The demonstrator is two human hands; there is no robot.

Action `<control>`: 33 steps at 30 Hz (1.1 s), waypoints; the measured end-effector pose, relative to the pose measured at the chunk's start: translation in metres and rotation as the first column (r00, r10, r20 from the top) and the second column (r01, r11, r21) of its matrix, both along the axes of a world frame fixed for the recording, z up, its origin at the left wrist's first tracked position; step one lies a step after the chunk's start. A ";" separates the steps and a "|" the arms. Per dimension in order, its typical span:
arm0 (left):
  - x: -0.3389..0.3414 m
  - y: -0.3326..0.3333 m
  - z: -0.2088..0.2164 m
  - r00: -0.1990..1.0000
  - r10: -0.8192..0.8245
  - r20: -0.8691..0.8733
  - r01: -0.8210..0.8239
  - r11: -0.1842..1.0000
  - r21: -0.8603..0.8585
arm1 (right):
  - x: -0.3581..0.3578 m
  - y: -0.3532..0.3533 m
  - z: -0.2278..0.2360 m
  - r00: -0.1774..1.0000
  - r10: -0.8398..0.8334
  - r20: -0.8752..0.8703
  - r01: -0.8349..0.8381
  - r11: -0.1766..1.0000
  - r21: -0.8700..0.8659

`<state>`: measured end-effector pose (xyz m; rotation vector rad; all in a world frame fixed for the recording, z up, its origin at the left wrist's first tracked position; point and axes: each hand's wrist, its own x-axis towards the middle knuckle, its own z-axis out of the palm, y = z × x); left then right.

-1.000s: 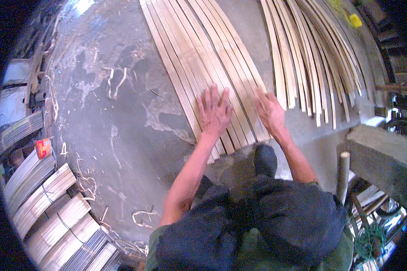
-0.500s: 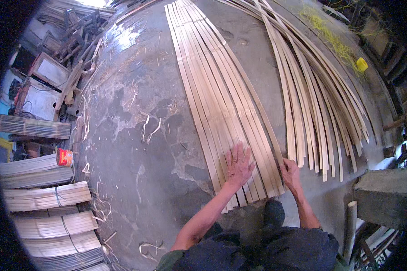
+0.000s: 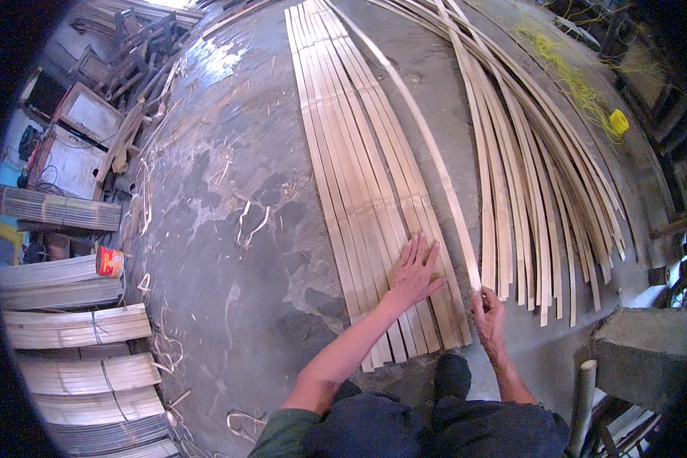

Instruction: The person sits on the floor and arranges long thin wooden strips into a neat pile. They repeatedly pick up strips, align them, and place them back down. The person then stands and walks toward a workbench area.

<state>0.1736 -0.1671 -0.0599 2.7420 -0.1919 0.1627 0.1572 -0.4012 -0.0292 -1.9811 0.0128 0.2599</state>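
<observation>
Long flat bamboo strips lie side by side on the concrete floor, running away from me. My left hand rests flat on them near their close ends, fingers spread, holding nothing. Just right of the row, my right hand is closed on the near end of a single bamboo strip. This strip bows away from the row along most of its length and meets it only near the far end. Farther right lies a loose fan of more bamboo strips, crossing one another at the far side.
Tied bundles of strips are stacked along the left, with a red can on one. Yellow string and a yellow object lie at far right. A concrete block and a pole stand near right.
The right hand has pulled the outer strip away from the row, opening a gap, and moved slightly nearer me. My left hand has slid right across the strips.
</observation>
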 end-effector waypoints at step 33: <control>0.017 0.032 -0.005 0.965 0.258 0.043 -0.258 0.966 0.012 | -0.027 0.060 -0.005 0.992 0.086 -0.095 -0.080 0.995 0.064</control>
